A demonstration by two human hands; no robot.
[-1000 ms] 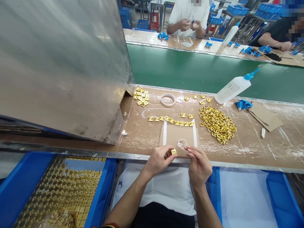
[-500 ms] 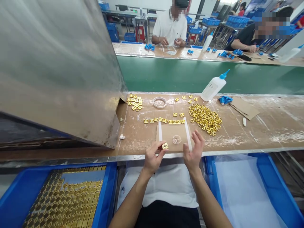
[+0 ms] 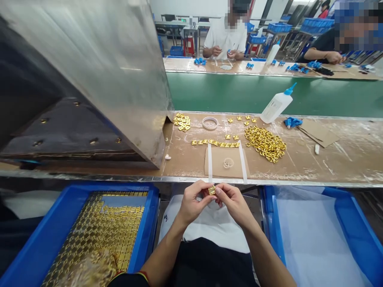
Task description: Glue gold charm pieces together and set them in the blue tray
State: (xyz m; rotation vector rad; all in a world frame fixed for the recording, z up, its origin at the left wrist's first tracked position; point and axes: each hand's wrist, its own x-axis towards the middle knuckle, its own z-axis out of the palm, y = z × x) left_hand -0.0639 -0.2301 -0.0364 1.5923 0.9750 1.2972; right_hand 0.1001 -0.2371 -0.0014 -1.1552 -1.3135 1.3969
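Fingers of the left hand (image 3: 193, 200) pinch a small gold piece (image 3: 212, 190) by one side, and those of the right hand (image 3: 232, 201) close on its other side, their tips partly hidden. It appears just in front of the near edge of the desk (image 3: 269, 174), not over the cardboard pad (image 3: 218, 167), so a slip could send it down past that edge — its smallness and shiny, probably slick faces would be the cause. Uneven pressure from the two hands could also twist it loose. Against half a second ago, the right hand is no longer spread and apart — it meets the left at the piece. The small clear dish (image 3: 229, 163) stays on the pad.
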